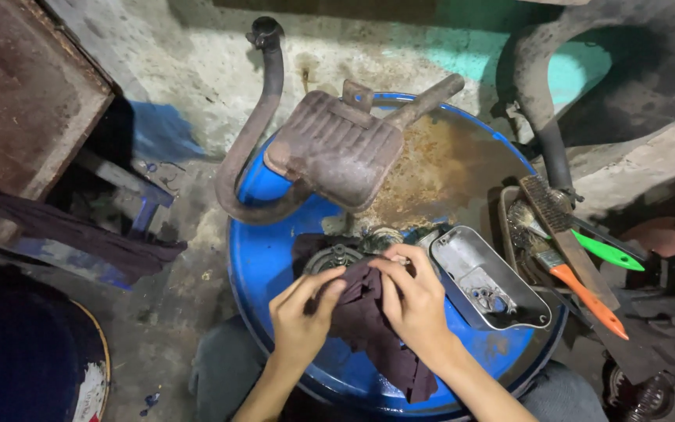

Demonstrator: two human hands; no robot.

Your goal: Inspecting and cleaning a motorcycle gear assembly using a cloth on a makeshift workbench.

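Here, dark crumpled rag point(369, 320) between hands point(357, 301)

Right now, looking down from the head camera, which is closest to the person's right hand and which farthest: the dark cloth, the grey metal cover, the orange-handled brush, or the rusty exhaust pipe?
1. Dark cloth: held in the right hand.
2. Grey metal cover: just right of it, on the blue drum.
3. and 4. Orange-handled brush, far right, and rusty exhaust pipe, across the drum top: too close to call.

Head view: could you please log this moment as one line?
left hand: on dark cloth | right hand: pinching cloth over round metal part | surface: blue drum top
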